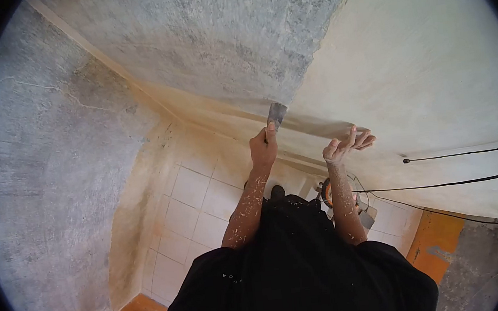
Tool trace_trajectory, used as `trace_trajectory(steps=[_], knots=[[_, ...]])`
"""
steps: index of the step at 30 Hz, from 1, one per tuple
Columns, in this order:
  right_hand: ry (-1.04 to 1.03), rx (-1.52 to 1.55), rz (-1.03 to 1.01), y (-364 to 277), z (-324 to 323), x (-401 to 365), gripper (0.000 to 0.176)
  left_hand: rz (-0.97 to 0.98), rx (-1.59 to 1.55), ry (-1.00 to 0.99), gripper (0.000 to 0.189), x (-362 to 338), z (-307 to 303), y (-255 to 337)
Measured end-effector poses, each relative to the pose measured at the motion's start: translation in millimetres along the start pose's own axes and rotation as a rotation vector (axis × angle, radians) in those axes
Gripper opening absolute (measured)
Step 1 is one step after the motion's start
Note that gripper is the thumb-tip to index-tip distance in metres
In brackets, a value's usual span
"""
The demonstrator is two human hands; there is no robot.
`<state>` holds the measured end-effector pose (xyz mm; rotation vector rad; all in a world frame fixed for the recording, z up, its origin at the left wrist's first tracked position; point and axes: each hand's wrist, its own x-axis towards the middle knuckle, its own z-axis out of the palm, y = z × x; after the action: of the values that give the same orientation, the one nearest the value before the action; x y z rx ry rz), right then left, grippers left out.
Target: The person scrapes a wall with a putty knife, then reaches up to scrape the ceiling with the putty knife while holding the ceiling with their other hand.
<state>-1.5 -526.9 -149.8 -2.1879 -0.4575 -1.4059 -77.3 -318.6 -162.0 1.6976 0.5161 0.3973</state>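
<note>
My left hand [264, 147] is closed round the handle of a scraper [277, 114] with a wide, flat, grey blade. The blade is up at the wall [321, 97], close to where a rough grey patch meets the smooth cream coat. To the right, my right hand [347, 146] is open with bent, spread fingers and nothing in it, close to the cream part of the wall. Pale flakes speckle both forearms.
A side wall [53, 174] with grey, scraped plaster meets this one in a corner at left. White floor tiles [187, 203] lie below. Black cables [461, 182] run along the right, and a round orange-and-black object [326, 193] sits beside my right forearm.
</note>
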Motion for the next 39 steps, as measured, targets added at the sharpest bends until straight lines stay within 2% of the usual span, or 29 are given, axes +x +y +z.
trace_trajectory(steps=[4,5,7,10,11,13,14,17,20,23,29,32,35,39], knots=[[0.034,0.007,-0.01,-1.4,-0.2,-0.7,0.059,-0.001,0.088,0.018,0.053,-2.9,-4.6,-1.0],[0.029,0.009,-0.005,-2.2,-1.6,-1.8,0.059,0.048,0.051,0.027,0.052,-7.3,-1.4,-2.0],[0.04,0.011,-0.002,-4.8,8.1,7.4,0.058,0.171,-0.024,0.039,0.05,-3.2,6.7,32.8],[0.032,0.01,0.003,-5.3,0.4,2.9,0.057,0.224,-0.004,0.03,0.05,4.8,12.8,63.2],[0.028,0.021,-0.016,-0.1,4.3,4.3,0.058,0.177,-0.017,0.057,0.051,5.6,12.8,55.0],[0.016,0.028,-0.028,3.3,1.7,-1.7,0.058,0.075,-0.024,0.086,0.052,-2.7,1.8,-0.9],[0.018,0.047,-0.03,5.4,2.1,-4.1,0.058,0.009,0.007,0.03,0.055,-3.6,-0.9,-26.0],[-0.013,0.057,-0.023,1.6,-3.3,0.4,0.058,0.07,-0.041,0.026,0.055,-1.2,10.7,24.9],[0.018,0.029,-0.042,3.7,1.5,-1.1,0.06,0.06,-0.014,0.041,0.057,-2.7,5.4,30.3],[0.016,0.062,-0.019,5.9,2.8,-5.1,0.059,-0.033,0.086,0.055,0.058,-7.8,-1.9,-1.2],[0.007,0.069,-0.041,5.6,0.7,-3.5,0.06,-0.076,0.028,0.032,0.059,-9.7,-4.4,20.4],[0.021,0.071,-0.056,6.5,2.3,-4.7,0.059,0.014,-0.09,0.021,0.057,-4.1,5.3,24.9],[0.015,0.108,-0.087,6.4,-1.6,-0.2,0.058,0.061,-0.163,0.007,0.057,-3.3,2.6,85.4],[0.005,0.1,-0.12,12.3,-1.2,-4.7,0.055,0.018,-0.081,0.048,0.058,-3.9,0.2,27.9]])
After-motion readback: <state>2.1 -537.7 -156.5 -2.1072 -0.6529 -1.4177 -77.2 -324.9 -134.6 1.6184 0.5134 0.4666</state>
